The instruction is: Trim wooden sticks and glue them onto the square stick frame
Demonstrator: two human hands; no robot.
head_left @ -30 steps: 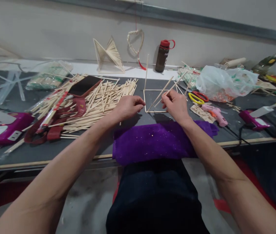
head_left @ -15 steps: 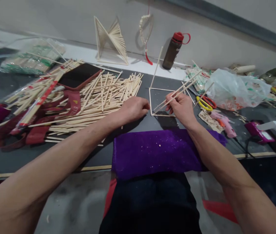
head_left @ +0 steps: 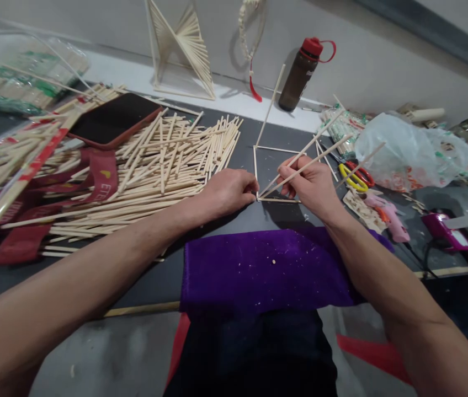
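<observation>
On the dark table lies a square frame of thin wooden sticks, with one stick rising from its far left corner. My left hand is closed, thumb and fingertips pinching at the near left corner of this frame. Two wooden sticks are held slantwise in the closed fingers of my right hand, above the frame's right part. Their lower tips meet at the near left corner, right beside my left fingertips. Part of the frame's right side is hidden behind my right hand.
A pile of loose sticks, a phone and a red strap lie left. A twisted stick model and a bottle stand behind. Scissors, a pink glue gun and a plastic bag lie right. Purple cloth covers the front edge.
My left hand has moved right to the frame's near left corner. The tips of the sticks in my right hand have come down to that corner. The view has shifted and tilted slightly.
</observation>
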